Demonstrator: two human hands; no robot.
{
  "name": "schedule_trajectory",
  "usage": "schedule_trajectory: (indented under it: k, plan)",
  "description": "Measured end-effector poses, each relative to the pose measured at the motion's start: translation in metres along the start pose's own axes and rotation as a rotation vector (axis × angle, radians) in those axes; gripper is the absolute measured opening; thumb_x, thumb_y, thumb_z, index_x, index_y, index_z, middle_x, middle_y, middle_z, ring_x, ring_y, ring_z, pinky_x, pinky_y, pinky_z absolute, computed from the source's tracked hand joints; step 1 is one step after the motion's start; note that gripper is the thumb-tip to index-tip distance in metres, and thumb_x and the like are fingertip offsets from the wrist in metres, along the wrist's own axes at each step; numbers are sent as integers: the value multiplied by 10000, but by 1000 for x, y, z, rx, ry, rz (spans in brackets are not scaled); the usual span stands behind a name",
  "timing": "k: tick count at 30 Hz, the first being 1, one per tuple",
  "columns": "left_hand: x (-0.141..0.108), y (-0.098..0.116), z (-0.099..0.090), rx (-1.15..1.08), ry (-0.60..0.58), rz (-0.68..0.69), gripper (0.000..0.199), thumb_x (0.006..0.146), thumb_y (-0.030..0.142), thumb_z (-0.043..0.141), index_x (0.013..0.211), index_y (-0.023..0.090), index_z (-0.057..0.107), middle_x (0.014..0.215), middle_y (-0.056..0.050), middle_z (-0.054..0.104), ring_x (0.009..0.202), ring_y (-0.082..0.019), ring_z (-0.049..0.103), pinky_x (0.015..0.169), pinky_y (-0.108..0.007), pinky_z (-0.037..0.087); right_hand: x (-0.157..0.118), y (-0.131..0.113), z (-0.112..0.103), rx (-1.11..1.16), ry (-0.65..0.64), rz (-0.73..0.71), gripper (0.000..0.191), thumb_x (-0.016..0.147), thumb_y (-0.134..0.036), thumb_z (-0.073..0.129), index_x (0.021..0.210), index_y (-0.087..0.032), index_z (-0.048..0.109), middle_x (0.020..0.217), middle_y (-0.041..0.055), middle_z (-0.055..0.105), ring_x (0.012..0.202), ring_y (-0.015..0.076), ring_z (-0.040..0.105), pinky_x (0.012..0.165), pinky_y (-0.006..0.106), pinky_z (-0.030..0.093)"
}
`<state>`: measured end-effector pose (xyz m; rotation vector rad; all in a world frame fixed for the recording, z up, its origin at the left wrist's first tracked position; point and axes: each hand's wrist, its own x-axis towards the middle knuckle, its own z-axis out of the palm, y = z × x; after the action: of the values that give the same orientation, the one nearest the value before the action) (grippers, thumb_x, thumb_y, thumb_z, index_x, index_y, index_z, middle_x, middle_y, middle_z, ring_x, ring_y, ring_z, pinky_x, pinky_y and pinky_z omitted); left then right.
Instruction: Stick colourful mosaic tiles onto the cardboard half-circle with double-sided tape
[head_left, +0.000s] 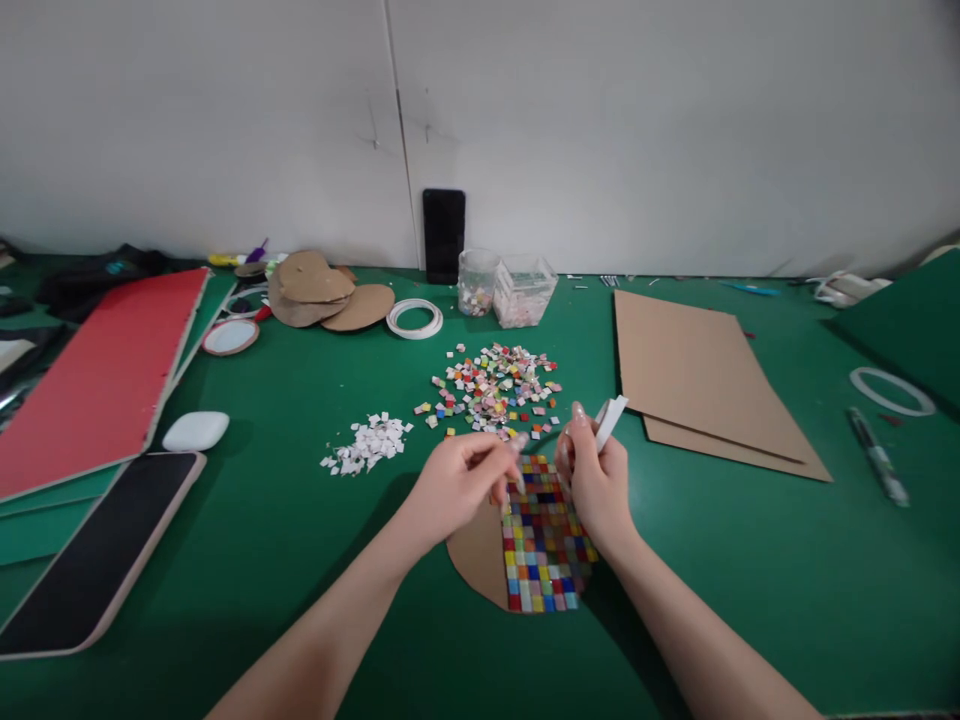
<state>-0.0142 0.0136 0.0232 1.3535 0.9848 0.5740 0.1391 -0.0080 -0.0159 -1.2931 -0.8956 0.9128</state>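
Round brown cardboard disc (474, 560), partly covered with small square tiles in many colours (536, 570), lies on the green counter (262, 520) below the person's two hands. Its left part is bare brown; the tiles sit in close rows from the middle to the right, partly hidden by the hands and their shadow.

The left hand (466, 480) is over the disc's upper left edge, fingers curled and thumb drawn toward them; whether anything small is pinched there cannot be told. The right hand (598, 480), over the disc's upper right, is closed around a narrow white strip (611, 420) whose end sticks up past the fingers.

Just beyond the hands lies a loose scatter of small multicoloured square tiles (499, 385), and left of it a smaller heap of white square bits (367, 443). Farther back stand a round clear cup (476, 285) and a square clear container (523, 295), each with small pieces inside, near a black phone (445, 235) propped upright against the pale wall (637, 120).

To the right lie two overlapping brown cardboard sheets (682, 365), then a thin white ring (857, 377) and a marker pen (877, 457). To the left are a white roll of tape (392, 320), brown cardboard rounds (360, 308) partly stacked, a white rounded case (196, 431), a larger dark-screened phone (105, 545) and a flat red board (112, 370).
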Motion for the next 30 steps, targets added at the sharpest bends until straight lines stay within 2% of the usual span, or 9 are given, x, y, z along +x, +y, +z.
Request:
schedule_trajectory:
  k: [5,8,12,15,18,22,24,27,30]
  plan:
    - [-3,11,-28,42,309,32,432,889,406,380,572,169,553,394,52,412,344,-47,366,407,-174,334,0,0,1,7,-1,11,426,881,-440,456,542,-207,347,413,-84,292,342,59,263,342,223,192]
    - [-7,17,-48,97,443,84,308,865,405,434,774,180,624,526,29,518,384,-63,384,385,-187,317,0,1,1,-6,-4,-1,431,881,-438,454,535,-208,339,412,-81,293,345,61,274,347,226,198]
    - [-16,17,-75,399,624,117,281,859,377,448,991,218,638,696,0,631,486,-91,499,456,-200,384,0,3,-1,-8,-21,3,428,882,-432,452,534,-211,333,418,-78,300,350,65,289,349,228,210]
    - [-25,8,-92,622,713,98,364,882,422,381,807,195,655,642,-4,633,491,-102,529,503,-216,407,-1,4,0,-9,-23,11,426,881,-429,455,537,-213,327,419,-79,298,349,63,283,347,227,207]
    - [-31,-4,-105,732,717,36,417,877,465,369,723,186,638,551,2,592,458,-114,521,482,-225,390,-1,4,1,-26,-34,12,423,878,-428,459,537,-213,329,417,-79,299,350,63,281,347,225,209]
    - [-33,-19,-115,829,618,111,361,881,392,372,1088,218,612,836,-41,659,563,-130,539,508,-228,391,-3,3,3,-30,-44,34,426,869,-440,464,533,-215,330,407,-82,296,342,62,272,341,225,204]
    - [-33,-23,-116,833,569,107,372,883,374,370,1170,241,566,905,-46,650,544,-124,505,492,-230,373,-3,3,3,-27,-46,31,428,867,-448,467,533,-213,336,410,-80,303,345,63,274,344,225,209]
    - [-32,-26,-113,787,486,61,363,866,399,414,1165,254,561,835,-32,631,548,-129,485,512,-240,380,-2,5,1,-18,-48,21,424,865,-456,467,540,-211,346,419,-76,317,353,67,285,348,226,218]
    - [-31,-28,-109,784,489,58,356,829,412,485,1133,247,570,766,-19,583,574,-135,478,559,-254,402,-2,6,0,-10,-59,11,421,867,-456,463,546,-212,343,422,-75,320,357,69,289,352,226,223]
